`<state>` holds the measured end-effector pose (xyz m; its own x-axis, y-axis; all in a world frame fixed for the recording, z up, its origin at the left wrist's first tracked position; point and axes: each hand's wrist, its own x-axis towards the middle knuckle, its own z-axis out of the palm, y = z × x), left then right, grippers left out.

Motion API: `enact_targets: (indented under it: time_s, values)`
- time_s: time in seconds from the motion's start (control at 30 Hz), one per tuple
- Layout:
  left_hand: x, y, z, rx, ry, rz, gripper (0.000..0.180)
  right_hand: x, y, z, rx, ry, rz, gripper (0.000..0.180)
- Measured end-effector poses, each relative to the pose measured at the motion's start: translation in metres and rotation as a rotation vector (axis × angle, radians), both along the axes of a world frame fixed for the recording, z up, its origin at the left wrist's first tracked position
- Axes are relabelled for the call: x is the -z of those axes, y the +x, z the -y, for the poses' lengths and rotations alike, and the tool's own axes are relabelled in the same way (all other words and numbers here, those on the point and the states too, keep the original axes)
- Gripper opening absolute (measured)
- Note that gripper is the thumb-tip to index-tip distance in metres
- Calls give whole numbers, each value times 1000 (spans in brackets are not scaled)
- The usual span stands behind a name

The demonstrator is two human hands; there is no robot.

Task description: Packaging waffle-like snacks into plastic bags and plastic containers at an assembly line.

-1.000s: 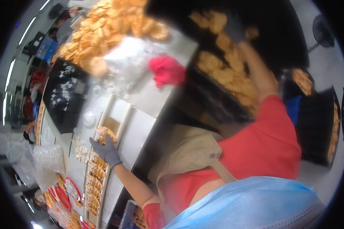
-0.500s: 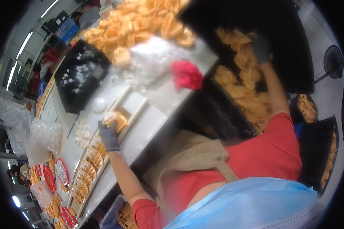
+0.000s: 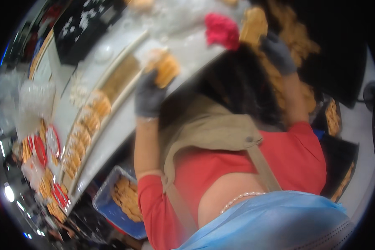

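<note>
Grey gloves cover both my hands. My left hand (image 3: 150,95), over the table edge, closes on an orange moulded piece (image 3: 167,68) with a whitish part at its far side; motion blurs it. My right hand (image 3: 278,53) pinches a flat orange moulded piece (image 3: 254,26) by its near edge, above the black bin at the right. Many similar orange parts (image 3: 293,31) lie in that bin. Left of my left hand, a railed track (image 3: 121,77) holds a row of orange pieces with clear or whitish parts (image 3: 82,133).
A bright pink cloth (image 3: 221,31) lies by the table's corner. Small white parts lie in a black tray (image 3: 81,31) and loose on the table (image 3: 78,89). Bagged clear parts (image 3: 36,100) and red-handled tools (image 3: 38,150) are at far left. A blue bin (image 3: 123,221) with orange parts stands below.
My left hand has lifted its orange piece off the track and moved right. My right hand has come up out of the bin and back toward the table with a flat orange piece. The view has shifted.
</note>
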<state>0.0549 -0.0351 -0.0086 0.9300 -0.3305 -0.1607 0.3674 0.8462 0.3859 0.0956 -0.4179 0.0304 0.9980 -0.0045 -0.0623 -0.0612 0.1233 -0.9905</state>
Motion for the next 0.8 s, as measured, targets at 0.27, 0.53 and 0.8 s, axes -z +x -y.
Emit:
enact_targets:
  time_s: [0.27,0.53,0.8]
  values:
    - [-32,-26,50,-35,83,112,59,-1,-32,-89,-349,49,-185,27]
    - [-28,-29,60,-33,86,99,59,-4,-37,-110,-470,-74,-183,23]
    - [-19,-20,62,-117,287,9,45,0,-35,-109,-454,-104,-223,26]
